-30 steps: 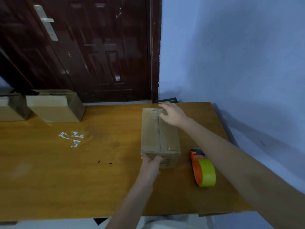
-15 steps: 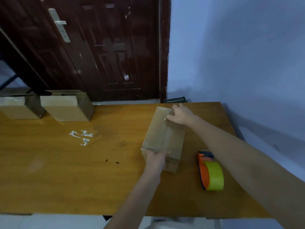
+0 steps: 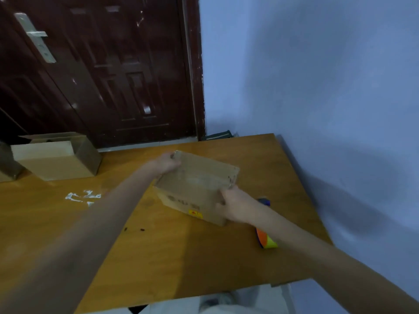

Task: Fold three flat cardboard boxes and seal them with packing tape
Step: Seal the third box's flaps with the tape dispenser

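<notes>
Nearest to me, two bare forearms reach out over a wooden tabletop (image 3: 204,257), one from each lower corner of the view. Between them sits a closed cardboard box (image 3: 197,186), turned at an angle to the table edge, with a small yellow label on its near side face (its print is too blurred for me to read).

My right hand (image 3: 235,206) has its grip clenched on the box's near right corner, fingers curled up over the top edge. My left hand (image 3: 164,164) grasps the opposite far left corner, fingers wrapped around that edge. So the box lies diagonally between the two grips, each hand at one end. I cannot tell whether its base is resting on the tabletop or lifted slightly.

Just behind my right wrist lies a tape dispenser (image 3: 266,242) with an orange body and yellow-green roll, mostly hidden by the forearm.

Farther left on the tabletop are some white scraps (image 3: 82,197). Beyond them, at the far left edge, stands an open-topped cardboard box (image 3: 56,159), with part of another box (image 3: 9,166) cut off beside it.

Behind the table are a dark red door (image 3: 102,71) and a pale blue wall (image 3: 317,75).
</notes>
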`<state>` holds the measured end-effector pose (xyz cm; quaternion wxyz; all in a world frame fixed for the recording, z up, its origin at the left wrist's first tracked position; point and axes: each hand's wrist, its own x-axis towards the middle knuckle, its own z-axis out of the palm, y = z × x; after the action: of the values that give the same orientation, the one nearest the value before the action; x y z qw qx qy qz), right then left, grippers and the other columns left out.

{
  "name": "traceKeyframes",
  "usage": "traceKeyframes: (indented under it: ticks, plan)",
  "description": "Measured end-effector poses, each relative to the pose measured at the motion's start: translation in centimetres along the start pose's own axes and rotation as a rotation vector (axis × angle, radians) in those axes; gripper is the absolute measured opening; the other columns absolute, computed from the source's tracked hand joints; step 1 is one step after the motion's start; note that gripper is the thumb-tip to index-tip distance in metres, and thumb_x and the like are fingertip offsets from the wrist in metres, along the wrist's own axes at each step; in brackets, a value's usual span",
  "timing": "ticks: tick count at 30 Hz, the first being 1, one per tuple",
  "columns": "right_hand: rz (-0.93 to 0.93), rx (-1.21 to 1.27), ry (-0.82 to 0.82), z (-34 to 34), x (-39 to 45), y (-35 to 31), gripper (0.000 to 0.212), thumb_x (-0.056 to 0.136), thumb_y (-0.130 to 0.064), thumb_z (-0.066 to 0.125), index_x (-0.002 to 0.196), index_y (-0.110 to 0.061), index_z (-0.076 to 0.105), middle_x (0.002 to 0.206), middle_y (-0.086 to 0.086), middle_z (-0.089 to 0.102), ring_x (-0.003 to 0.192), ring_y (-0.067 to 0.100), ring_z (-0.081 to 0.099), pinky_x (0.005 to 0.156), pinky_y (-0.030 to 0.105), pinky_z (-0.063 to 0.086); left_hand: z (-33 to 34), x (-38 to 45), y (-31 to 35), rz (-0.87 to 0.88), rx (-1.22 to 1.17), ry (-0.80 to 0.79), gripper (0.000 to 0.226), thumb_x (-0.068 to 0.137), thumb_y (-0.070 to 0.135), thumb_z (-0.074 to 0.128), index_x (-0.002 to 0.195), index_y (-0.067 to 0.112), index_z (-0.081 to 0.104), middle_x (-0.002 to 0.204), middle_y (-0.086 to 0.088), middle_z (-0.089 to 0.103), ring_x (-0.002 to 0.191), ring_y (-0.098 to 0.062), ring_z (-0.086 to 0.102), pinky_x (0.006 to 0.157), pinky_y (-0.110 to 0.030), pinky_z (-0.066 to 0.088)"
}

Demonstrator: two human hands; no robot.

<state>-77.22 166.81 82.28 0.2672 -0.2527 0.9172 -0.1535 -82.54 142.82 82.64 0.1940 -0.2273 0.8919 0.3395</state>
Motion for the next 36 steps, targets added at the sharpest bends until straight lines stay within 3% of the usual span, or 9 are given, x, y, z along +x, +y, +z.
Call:
traceKeyframes:
  ticks: [3,7,14,18,21,23,27,32,36]
  plan:
    - [-0.019,-0.075,0.006,2.0,-2.3,-2.7,0.036,0.098,-0.034,0.041,0.121,-0.007,0.046,0.116,0.014,0.053,0.098,0.031,0.056,0.08,0.039,0.051,-0.3,2.1,2.8,0.106,0.129,-0.048,0.059,0.093,0.043,0.052,0.146,0.025,0.032,0.147,-0.01,0.036,0.13,-0.031,0.039,0.094,-0.039,0.037]
    - [0.011,-0.128,0.039,3.8,-3.5,-4.1,0.041,0.098,-0.035,0.042,0.126,-0.005,0.041,0.118,0.021,0.047,0.106,0.036,0.05,0.084,0.041,0.046,1.9,3.9,6.0,0.306,0.294,-0.077,0.06,0.091,0.032,0.058,0.144,0.018,0.035,0.149,-0.008,0.034,0.135,-0.026,0.035,0.111,-0.042,0.031]
    - [0.0,-0.089,0.146,5.5,-3.2,-3.9,0.047,0.098,-0.033,0.043,0.137,-0.007,0.033,0.118,0.021,0.042,0.103,0.037,0.049,0.084,0.043,0.049,5.1,5.2,8.9,0.527,0.325,-0.158,0.062,0.089,0.03,0.061,0.144,0.019,0.035,0.149,-0.004,0.035,0.134,-0.021,0.036,0.099,-0.029,0.029]
    - [-0.058,-0.094,0.208,6.1,-2.6,-2.7,0.051,0.097,-0.03,0.045,0.14,-0.008,0.029,0.119,0.019,0.045,0.1,0.035,0.053,0.081,0.042,0.05,6.2,5.6,7.6,0.535,0.31,-0.152,0.065,0.089,0.036,0.06,0.147,0.029,0.03,0.155,-0.001,0.026,0.139,-0.024,0.027,0.11,-0.042,0.023]
    - [-0.157,-0.08,0.274,6.3,-2.7,-1.2,0.054,0.094,-0.024,0.048,0.142,-0.008,0.029,0.119,0.016,0.05,0.1,0.03,0.055,0.082,0.041,0.05,6.2,5.4,6.6,0.603,0.511,-0.105,0.069,0.091,0.042,0.056,0.149,0.032,0.021,0.159,-0.002,0.009,0.146,-0.023,0.008,0.116,-0.047,0.006]
    - [-0.175,-0.01,0.37,6.4,-3.4,0.1,0.051,0.091,-0.02,0.049,0.14,-0.009,0.036,0.114,0.012,0.053,0.098,0.026,0.055,0.08,0.037,0.048,6.2,4.6,6.0,0.688,0.607,0.029,0.067,0.092,0.047,0.05,0.149,0.032,0.019,0.159,-0.003,0.004,0.146,-0.02,0.001,0.116,-0.045,-0.001]
    - [-0.038,0.048,0.753,6.7,-5.8,4.7,0.039,0.077,-0.009,0.068,0.114,-0.003,0.059,0.107,0.015,0.057,0.095,0.031,0.057,0.078,0.038,0.05,7.2,0.5,4.1,0.792,0.587,0.18,0.067,0.093,0.058,0.039,0.15,0.033,0.015,0.159,0.0,0.001,0.146,-0.018,-0.004,0.115,-0.04,-0.007]
    - [0.187,0.159,0.654,8.7,-8.2,11.5,0.075,0.074,-0.027,0.077,0.137,-0.006,0.043,0.133,0.017,0.043,0.123,0.032,0.043,0.099,0.045,0.04,10.7,-5.5,-0.5,0.873,0.601,0.105,0.082,0.079,0.079,0.022,0.149,0.039,0.009,0.155,0.007,-0.015,0.143,-0.012,-0.016,0.113,-0.036,-0.015]
    - [0.173,0.23,0.556,11.5,-8.5,14.3,0.1,0.069,-0.028,0.083,0.147,-0.011,0.023,0.14,0.018,0.038,0.128,0.033,0.04,0.098,0.042,0.04,13.2,-6.9,-2.9,0.86,0.737,0.171,0.073,0.092,0.062,0.037,0.15,0.036,0.001,0.156,0.009,-0.01,0.145,-0.015,-0.013,0.116,-0.037,-0.015]
